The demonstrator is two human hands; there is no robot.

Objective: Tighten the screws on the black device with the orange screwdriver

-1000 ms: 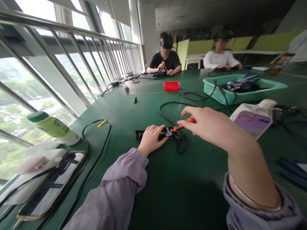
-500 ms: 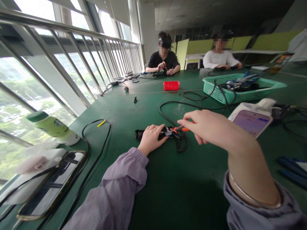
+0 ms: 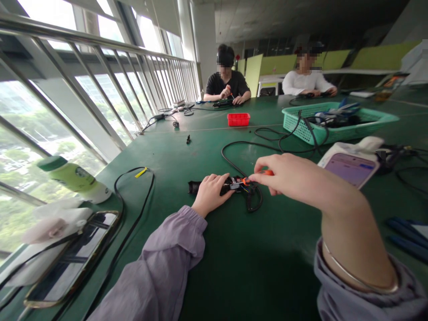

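Note:
On the green table in front of me lies a black corded device (image 3: 236, 184) with its housing open, showing metal parts and thin wires. My left hand (image 3: 211, 192) is closed over its black body, holding it against the table. Between the thumb and fingers of my right hand (image 3: 279, 173) is an orange-and-black screwdriver (image 3: 246, 181), its shaft pointing left along the opened part. Whether its tip touches a screw is too small to tell. The device's black cable (image 3: 230, 146) curves away behind my right hand.
A teal basket (image 3: 301, 127) of tools and a red tray (image 3: 238, 119) stand farther back. To the left are a bottle (image 3: 75, 178), a phone (image 3: 73, 258) and a cord (image 3: 152, 178). A lit phone (image 3: 351, 168) leans at right, near blue-handled tools (image 3: 406, 238). Two people sit across.
My right hand has changed its grip on the screwdriver, with fingers more curled and closer around the handle. My left hand and the device stay in place.

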